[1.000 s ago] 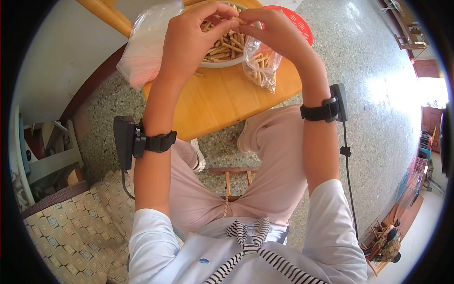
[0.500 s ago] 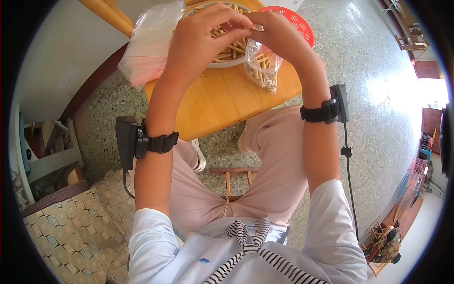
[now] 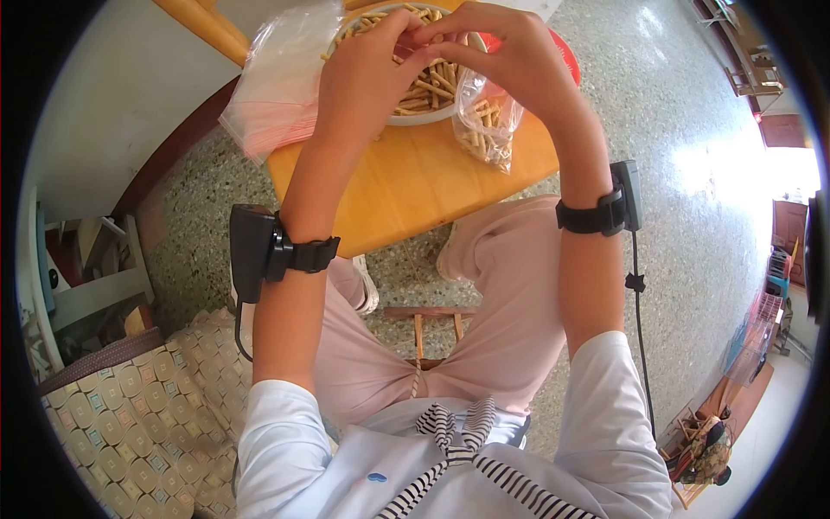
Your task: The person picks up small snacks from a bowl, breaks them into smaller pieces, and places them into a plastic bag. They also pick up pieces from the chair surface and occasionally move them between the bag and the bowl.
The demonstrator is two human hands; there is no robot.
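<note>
My left hand (image 3: 367,78) and my right hand (image 3: 510,52) meet above a white bowl (image 3: 421,118) heaped with short tan sticks (image 3: 437,84). The fingers of both hands are pinched together at the bowl's far half. What they pinch is too small and too hidden to name. Just below my right hand, a clear plastic bag (image 3: 486,130) partly filled with the same sticks lies against the bowl's right side, its upper part partly covered by the hand. Left of my left hand lies a stack of flat clear bags (image 3: 281,86) with pinkish-red edges.
A red perforated basket (image 3: 566,59) shows behind my right hand. Bowl and bags rest on a yellow wooden chair seat (image 3: 406,186) in front of my knees. A patterned cushioned seat (image 3: 130,415) is at the lower left, and a white wall stands at the upper left.
My right hand has shifted left, closer to my left hand, and its fingers now reach over the bowl. My left forearm has moved slightly right. The small pale piece between the fingertips no longer shows.
</note>
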